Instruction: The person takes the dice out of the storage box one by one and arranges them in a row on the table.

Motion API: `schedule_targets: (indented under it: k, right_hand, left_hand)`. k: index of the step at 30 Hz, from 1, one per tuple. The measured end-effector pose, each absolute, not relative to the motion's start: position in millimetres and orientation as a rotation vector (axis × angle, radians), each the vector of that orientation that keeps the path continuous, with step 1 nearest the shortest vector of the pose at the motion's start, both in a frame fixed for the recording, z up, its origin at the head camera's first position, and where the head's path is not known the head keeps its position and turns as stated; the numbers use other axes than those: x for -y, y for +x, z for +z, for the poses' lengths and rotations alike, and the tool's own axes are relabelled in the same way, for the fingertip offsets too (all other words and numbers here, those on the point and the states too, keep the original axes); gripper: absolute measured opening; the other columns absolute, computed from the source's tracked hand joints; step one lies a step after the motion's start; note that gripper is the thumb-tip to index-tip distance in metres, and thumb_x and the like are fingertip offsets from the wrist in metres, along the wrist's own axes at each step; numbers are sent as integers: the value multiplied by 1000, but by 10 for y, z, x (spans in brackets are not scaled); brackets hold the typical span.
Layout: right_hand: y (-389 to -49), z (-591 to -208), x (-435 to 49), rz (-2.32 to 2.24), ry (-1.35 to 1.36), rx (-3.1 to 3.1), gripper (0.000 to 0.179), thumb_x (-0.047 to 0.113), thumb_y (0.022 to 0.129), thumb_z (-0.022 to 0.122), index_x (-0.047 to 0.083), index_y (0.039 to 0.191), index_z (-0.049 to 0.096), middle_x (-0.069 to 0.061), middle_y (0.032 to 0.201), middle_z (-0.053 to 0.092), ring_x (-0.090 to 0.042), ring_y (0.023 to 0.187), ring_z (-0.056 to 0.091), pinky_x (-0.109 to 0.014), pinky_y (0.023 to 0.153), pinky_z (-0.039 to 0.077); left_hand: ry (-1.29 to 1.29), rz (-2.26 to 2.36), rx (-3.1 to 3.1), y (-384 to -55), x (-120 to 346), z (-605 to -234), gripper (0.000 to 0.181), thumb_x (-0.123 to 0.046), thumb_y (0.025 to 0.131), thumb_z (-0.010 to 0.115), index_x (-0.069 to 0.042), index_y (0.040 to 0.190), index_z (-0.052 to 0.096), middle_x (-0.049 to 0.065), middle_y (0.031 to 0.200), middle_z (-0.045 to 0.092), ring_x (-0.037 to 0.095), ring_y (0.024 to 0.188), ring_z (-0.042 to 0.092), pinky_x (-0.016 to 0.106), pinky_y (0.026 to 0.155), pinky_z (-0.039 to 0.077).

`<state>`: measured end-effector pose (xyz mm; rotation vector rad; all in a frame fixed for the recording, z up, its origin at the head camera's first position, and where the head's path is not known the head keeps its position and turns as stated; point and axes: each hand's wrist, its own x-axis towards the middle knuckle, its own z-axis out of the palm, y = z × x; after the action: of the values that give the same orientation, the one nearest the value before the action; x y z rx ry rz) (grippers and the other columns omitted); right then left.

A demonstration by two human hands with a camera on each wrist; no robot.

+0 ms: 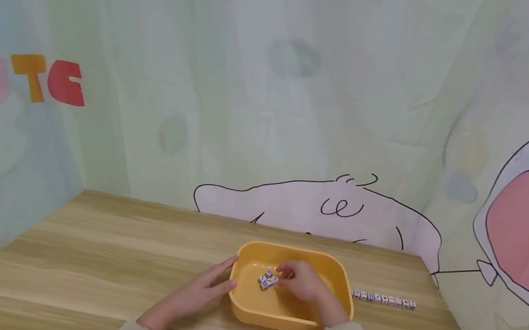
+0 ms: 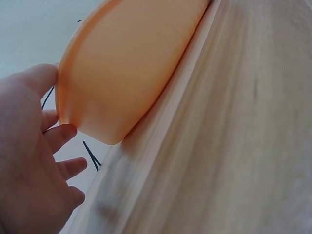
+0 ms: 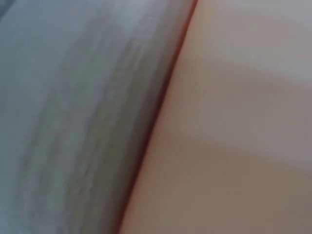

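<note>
A yellow-orange plastic basin [image 1: 287, 323] stands on the wooden table, with a small cluster of white dice [image 1: 267, 281] on its floor, left of the middle. My left hand [image 1: 201, 288] rests against the basin's left end. In the left wrist view the thumb and a finger of the left hand [image 2: 27, 141] touch the basin [image 2: 126, 63] at its rim and outer wall, the other fingers loosely bent. Over the basin my right hand [image 1: 304, 282] reaches down, fingers bent, fingertips right at the dice; I cannot tell whether they pinch a die.
A straight row of dice [image 1: 385, 300] lies on the table [image 1: 130, 247] just right of the basin. Behind the table hangs a printed curtain [image 1: 251, 104] with cartoon drawings. Blurred close surfaces fill the right wrist view.
</note>
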<state>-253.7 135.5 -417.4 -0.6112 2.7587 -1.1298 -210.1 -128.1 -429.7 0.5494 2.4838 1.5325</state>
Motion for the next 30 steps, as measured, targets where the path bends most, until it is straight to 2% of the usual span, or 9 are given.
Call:
schedule_targets:
  k: [18, 30]
  right_hand:
    - [-2560, -4232, -1335, -1044, -648, -2784, 17, 4, 82, 72, 1, 98, 69, 0, 80, 59, -13, 73, 51, -23, 63, 45]
    - [-2543, -4218, -1321, -1047, -611, -2771, 10, 9, 82, 75, 5, 85, 67, 2, 79, 60, -13, 73, 51, -24, 64, 46]
  left_hand:
    - [553, 1524, -2485, -2140, 1278, -4316, 64, -39, 98, 54, -21, 153, 27, 14, 157, 23, 43, 141, 23, 63, 112, 18]
    - [586, 1526, -2498, -2132, 1280, -4305, 65, -38, 98, 54, -18, 153, 27, 16, 156, 25, 44, 141, 24, 65, 112, 18]
